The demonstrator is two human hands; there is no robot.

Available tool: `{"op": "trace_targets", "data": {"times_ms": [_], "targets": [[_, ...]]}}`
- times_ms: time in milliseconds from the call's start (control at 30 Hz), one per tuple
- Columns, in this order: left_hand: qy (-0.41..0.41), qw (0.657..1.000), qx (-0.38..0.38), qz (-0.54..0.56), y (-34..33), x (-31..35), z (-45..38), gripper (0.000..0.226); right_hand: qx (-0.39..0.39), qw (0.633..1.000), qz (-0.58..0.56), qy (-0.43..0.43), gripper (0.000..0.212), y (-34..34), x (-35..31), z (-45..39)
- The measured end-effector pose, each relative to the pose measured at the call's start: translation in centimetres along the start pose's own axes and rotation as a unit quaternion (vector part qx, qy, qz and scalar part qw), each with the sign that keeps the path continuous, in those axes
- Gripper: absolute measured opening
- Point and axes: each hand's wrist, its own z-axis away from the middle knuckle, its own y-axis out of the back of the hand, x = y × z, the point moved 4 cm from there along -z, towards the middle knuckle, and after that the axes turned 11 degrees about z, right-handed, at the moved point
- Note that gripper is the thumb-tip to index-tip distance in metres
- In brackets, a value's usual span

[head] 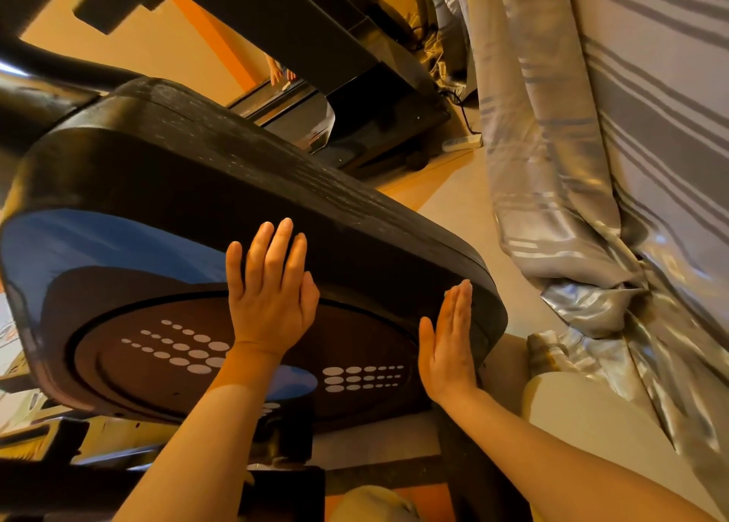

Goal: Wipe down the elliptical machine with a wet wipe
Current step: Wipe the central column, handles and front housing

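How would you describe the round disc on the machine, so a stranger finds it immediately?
Start at the big black housing of the elliptical. On its side, below the blue panel, sits a dark disc. Only it carries rows of white oval dots.

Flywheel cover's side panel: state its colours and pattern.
Flywheel cover: black with a blue band and rows of white oval dots, clearest in the head view.

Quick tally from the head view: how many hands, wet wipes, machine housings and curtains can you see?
Hands: 2, left hand and right hand, both flat on the housing
Wet wipes: 0 visible
Machine housing: 1
Curtain: 1
Total: 4
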Motion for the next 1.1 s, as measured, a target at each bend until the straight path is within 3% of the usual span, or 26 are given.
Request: {"op": "trace_targets", "data": {"times_ms": [133,300,367,500,633,767,833,967,1100], "targets": [[0.003,1.000,0.000,-0.001,-0.1,0.1,0.1,0.040,-0.020,0.997,-0.023,0.075,0.071,-0.7,-5.0,1.2],[0.028,1.000,-0.010,0.001,-0.1,0.5,0.0,0.041,-0.062,0.972,0.097,0.204,0.066,-0.9,-5.7,2.3],[0.043,0.999,-0.014,0.004,0.0,0.8,-0.1,0.041,-0.061,0.972,0.127,0.186,0.069,-0.7,-3.5,2.4],[0.030,0.999,-0.018,0.024,0.5,2.8,0.4,0.040,-0.070,0.992,0.099,0.043,0.073,0.0,1.2,2.8],[-0.024,0.993,-0.090,0.065,-0.7,7.1,2.1,0.044,-0.056,0.993,0.103,-0.031,0.068,-0.3,3.6,2.5],[-0.029,0.985,-0.153,0.071,-2.7,9.7,4.0,0.047,-0.016,0.998,0.062,0.007,0.067,-1.1,1.7,1.9],[-0.015,0.986,-0.150,0.075,-3.3,10.1,4.4,0.048,-0.026,0.997,0.033,0.071,0.065,-0.8,0.5,1.9],[-0.008,0.990,-0.121,0.073,-4.2,10.0,4.7,0.047,-0.064,0.978,0.107,0.166,0.064,-1.0,1.2,2.8],[0.002,0.993,-0.096,0.068,-5.2,10.3,5.1,0.048,-0.057,0.988,0.103,0.099,0.068,-1.9,5.2,3.9]]}}
